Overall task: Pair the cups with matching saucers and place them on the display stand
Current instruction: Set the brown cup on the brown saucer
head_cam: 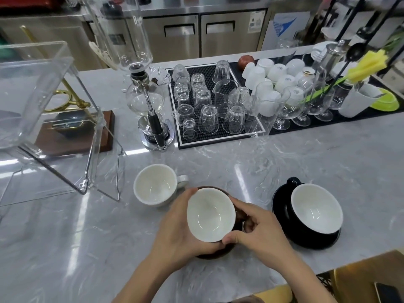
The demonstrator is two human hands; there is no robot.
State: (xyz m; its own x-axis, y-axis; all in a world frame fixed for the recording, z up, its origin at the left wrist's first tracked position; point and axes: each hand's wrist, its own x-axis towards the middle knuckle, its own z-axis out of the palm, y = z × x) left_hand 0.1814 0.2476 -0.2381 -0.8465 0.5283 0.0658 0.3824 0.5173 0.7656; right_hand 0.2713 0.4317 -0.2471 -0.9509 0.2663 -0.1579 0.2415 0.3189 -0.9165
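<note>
A brown cup (pixel 211 215) with a white inside sits over a dark brown saucer (pixel 209 255) on the marble counter, near the front. My left hand (pixel 175 228) wraps its left side and my right hand (pixel 255 228) grips its right side by the handle. A white cup (pixel 155 184) stands alone just to the left, handle pointing right. To the right, a black cup (pixel 317 209) rests on a black saucer (pixel 279 197). The clear acrylic display stand (pixel 54 110) stands at the left.
A glass siphon coffee maker (pixel 146 99) stands behind the white cup. A black mat (pixel 181 143) holds several upturned glasses. White cups (pixel 269 75) and stemmed glasses lie at the back right. A wooden base (pixel 74 138) sits behind the stand. A phone (pixel 387 291) lies at bottom right.
</note>
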